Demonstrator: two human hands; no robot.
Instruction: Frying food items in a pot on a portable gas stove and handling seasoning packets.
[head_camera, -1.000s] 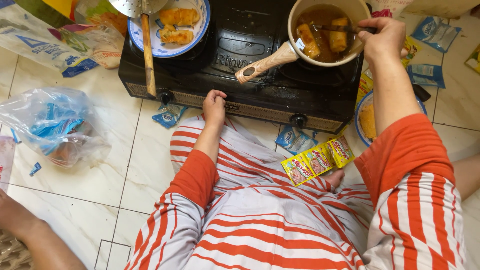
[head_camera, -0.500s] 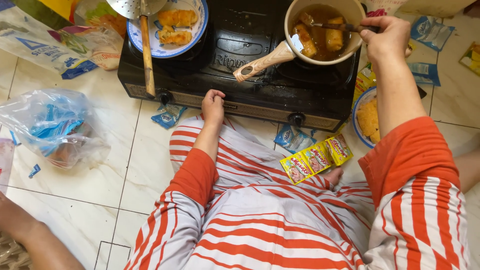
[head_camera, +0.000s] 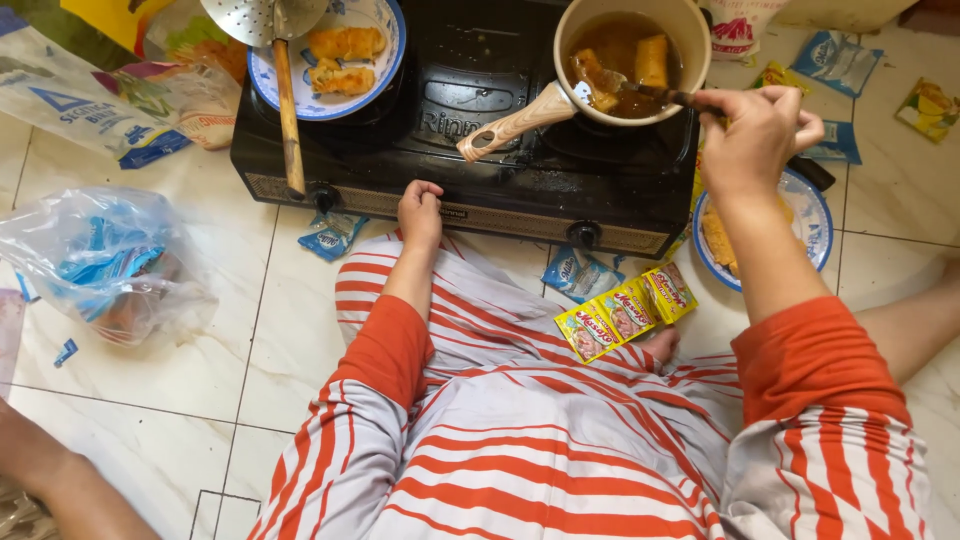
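The pot (head_camera: 630, 55) stands on the right burner of the black stove (head_camera: 470, 120), which sits on the tiled floor (head_camera: 230, 350). Brown oil fills the pot, with golden fried rolls (head_camera: 652, 60) lying in it, and its pale wooden handle (head_camera: 515, 122) slants down to the left over the stove top. The right hand (head_camera: 755, 135) hovers just beside the pot's right rim, its grip closed around a thin metal utensil (head_camera: 645, 92) whose tip reaches into the oil among the rolls. The left hand (head_camera: 420, 210) rests against the stove's front edge between the two knobs, fingers curled loosely with nothing in them. On the left burner sits a blue-and-white plate (head_camera: 385, 45) with two fried rolls on it, and a wire skimmer (head_camera: 270, 20) with a long wooden handle lies across its edge. A second patterned plate (head_camera: 815, 215) lies on the floor under the right forearm. A strip of yellow sachets (head_camera: 628, 310) rests on the striped lap, with a blue sachet (head_camera: 578, 272) near it. A clear plastic bag (head_camera: 105, 265) lies well apart to the left.
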